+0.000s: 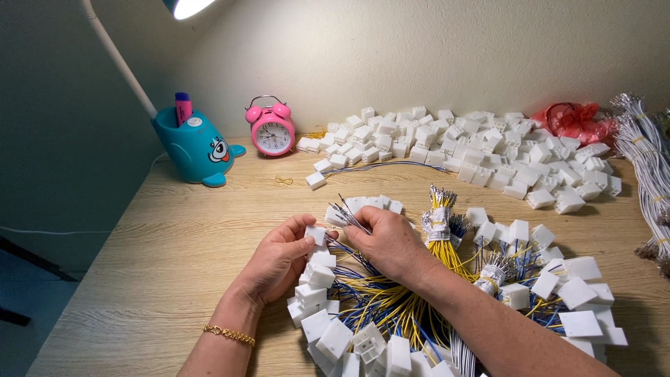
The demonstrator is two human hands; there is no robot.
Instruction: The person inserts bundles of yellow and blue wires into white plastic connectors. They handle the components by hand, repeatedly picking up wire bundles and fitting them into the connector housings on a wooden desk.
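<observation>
Head view, looking down: closest in, a heap of white connector housings point(335, 335) already strung on yellow and blue wires point(391, 307) fans across the wooden table point(160, 251). Just above it, the left hand point(279, 262), gold bracelet point(229, 335) on its wrist, has thumb and fingers pinched together on one small white connector point(317, 234). Right beside it, almost touching, the right hand point(387, 241) is closed around a thin bunch of wire ends point(347, 213), their metal tips poking up and left past the fingers toward that connector. To the right, tied bundles of yellow wires point(440, 220) stand among more wired housings. Further back lies a broad pile of loose white housings point(474, 150), with a red plastic bag point(576, 120) behind it and white wire bundles point(645, 160) at the right edge. Against the wall sit a pink alarm clock point(271, 129) and a teal lamp base point(192, 148).
</observation>
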